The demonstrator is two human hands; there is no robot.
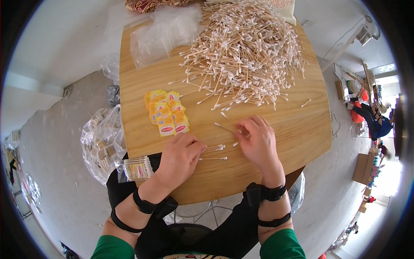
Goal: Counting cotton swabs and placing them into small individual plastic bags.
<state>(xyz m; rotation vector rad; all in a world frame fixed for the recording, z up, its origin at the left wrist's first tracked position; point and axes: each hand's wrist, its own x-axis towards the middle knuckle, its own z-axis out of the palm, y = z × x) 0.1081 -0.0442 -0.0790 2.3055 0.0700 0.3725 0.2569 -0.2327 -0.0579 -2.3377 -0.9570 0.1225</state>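
Note:
My left hand is closed over a few cotton swabs near the table's front edge. Their white tips stick out to the right of its fingers. Just below them a single cotton swab lies by my fingertips. To the right, my right hand pinches a couple of wooden-stemmed cotton swabs, tips pointing up and left. A large heap of loose cotton swabs covers the far part of the table. Yellow and white printed cards lie in a loose stack beyond my left hand.
Clear plastic bags lie at the wooden table's far left. A filled pack of swabs rests at the near left edge. Beside the table stands a large clear bag of packs. One stray swab lies at the right.

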